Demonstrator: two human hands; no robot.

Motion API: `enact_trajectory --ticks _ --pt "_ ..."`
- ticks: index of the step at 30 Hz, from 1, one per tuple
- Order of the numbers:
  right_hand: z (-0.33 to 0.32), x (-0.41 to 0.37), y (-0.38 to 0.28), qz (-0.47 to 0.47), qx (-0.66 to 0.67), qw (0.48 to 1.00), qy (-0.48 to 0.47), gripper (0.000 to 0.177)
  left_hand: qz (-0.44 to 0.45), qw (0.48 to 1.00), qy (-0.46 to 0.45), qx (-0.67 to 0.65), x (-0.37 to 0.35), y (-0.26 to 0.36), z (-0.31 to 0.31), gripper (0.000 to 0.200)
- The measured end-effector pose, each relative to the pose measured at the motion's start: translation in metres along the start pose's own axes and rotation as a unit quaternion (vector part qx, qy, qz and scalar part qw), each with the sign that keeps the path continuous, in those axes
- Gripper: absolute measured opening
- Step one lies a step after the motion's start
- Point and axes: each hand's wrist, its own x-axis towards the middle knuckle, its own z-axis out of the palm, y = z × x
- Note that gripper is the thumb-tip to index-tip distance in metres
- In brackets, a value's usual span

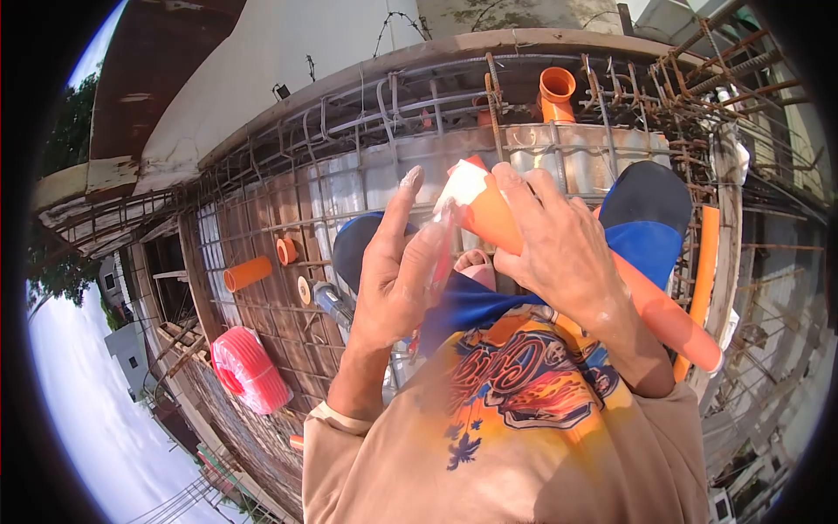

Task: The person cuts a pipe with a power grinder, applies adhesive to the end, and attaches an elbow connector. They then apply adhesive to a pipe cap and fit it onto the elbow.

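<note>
My right hand [559,240] wraps round an orange plastic pipe [659,310], which slants from beside my right arm up to the middle of the view. White coating covers the pipe's upper end [463,185]. My left hand [397,271] is close to that end, its index finger raised and its thumb bent toward the coated part. White residue marks the fingertips. Along the left thumb runs a narrow, pinkish, blurred thing [443,253]; I cannot tell what it is. The other left fingers are mostly hidden.
A steel rebar grid lies over metal sheets [349,179]. An angle grinder [330,301], a short orange pipe [248,273], an orange ring [286,251] and a pink hose coil [250,371] lie left. An orange pipe fitting [557,94] stands ahead; another orange pipe [704,262] is right.
</note>
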Motion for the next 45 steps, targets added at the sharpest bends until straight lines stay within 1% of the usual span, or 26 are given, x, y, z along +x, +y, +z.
enact_trajectory --ticks 2,4,5,7,10,13,15,18,20,24,27,30,31,36,38,40,42,45 --pt "0.001 0.003 0.000 0.007 0.002 1.000 -0.001 0.074 -0.006 1.000 -0.006 -0.003 0.002 0.000 -0.002 0.062" --pt "0.000 0.007 0.001 0.027 0.013 0.999 -0.025 0.072 -0.011 1.000 -0.013 -0.009 0.004 -0.001 -0.004 0.063" --pt "-0.003 0.010 0.001 0.044 0.024 0.997 -0.053 0.071 -0.013 1.000 -0.015 -0.012 0.004 -0.002 -0.005 0.064" --pt "-0.010 0.013 -0.002 0.053 0.044 0.996 -0.062 0.071 -0.015 1.000 -0.018 -0.018 0.006 -0.002 -0.006 0.064" --pt "-0.018 0.011 -0.008 0.036 0.060 0.997 -0.023 0.070 -0.019 0.999 -0.020 -0.025 0.008 -0.002 -0.007 0.064" --pt "-0.018 0.013 -0.001 0.021 0.062 0.998 -0.015 0.066 -0.027 0.998 -0.025 -0.045 0.009 -0.003 -0.007 0.065" --pt "-0.014 0.016 0.010 0.010 0.079 0.997 -0.018 0.062 -0.032 0.997 -0.030 -0.068 0.010 -0.001 -0.005 0.065" --pt "-0.027 0.022 0.016 -0.043 0.141 0.986 -0.073 0.061 -0.040 0.993 -0.070 -0.088 0.013 -0.003 -0.014 0.067" --pt "-0.027 0.024 0.019 -0.064 0.177 0.980 -0.071 0.061 -0.041 0.991 -0.081 -0.094 0.013 -0.003 -0.017 0.067" --pt "-0.029 0.024 0.022 -0.081 0.231 0.967 -0.067 0.060 -0.040 0.989 -0.074 -0.123 0.014 0.001 -0.008 0.067" --pt "-0.038 0.030 0.023 -0.043 0.199 0.967 -0.156 0.062 -0.049 0.990 -0.072 -0.113 0.014 0.001 -0.005 0.067" --pt "-0.049 0.036 0.018 0.045 0.175 0.961 -0.209 0.065 -0.070 0.988 -0.065 -0.121 0.011 -0.001 -0.002 0.067" --pt "-0.048 0.036 0.019 0.026 0.175 0.966 -0.187 0.065 -0.079 0.986 -0.061 -0.131 0.010 -0.002 -0.001 0.067" --pt "-0.034 0.033 0.029 -0.064 0.173 0.981 -0.069 0.067 -0.053 0.985 -0.074 -0.147 0.010 -0.004 -0.002 0.068" --pt "-0.062 0.032 0.005 -0.047 0.127 0.985 -0.110 0.066 -0.046 0.983 -0.079 -0.156 0.011 -0.005 -0.002 0.069" --pt "-0.069 0.033 0.003 -0.026 0.150 0.976 -0.156 0.064 -0.036 0.983 -0.089 -0.158 0.013 -0.006 -0.004 0.069" --pt "-0.058 0.042 0.027 -0.001 0.244 0.948 -0.204 0.062 -0.028 0.981 -0.101 -0.160 0.015 -0.007 -0.007 0.069" --pt "-0.056 0.044 0.034 0.010 0.261 0.941 -0.213 0.063 -0.031 0.981 -0.102 -0.161 0.017 -0.006 -0.007 0.069"
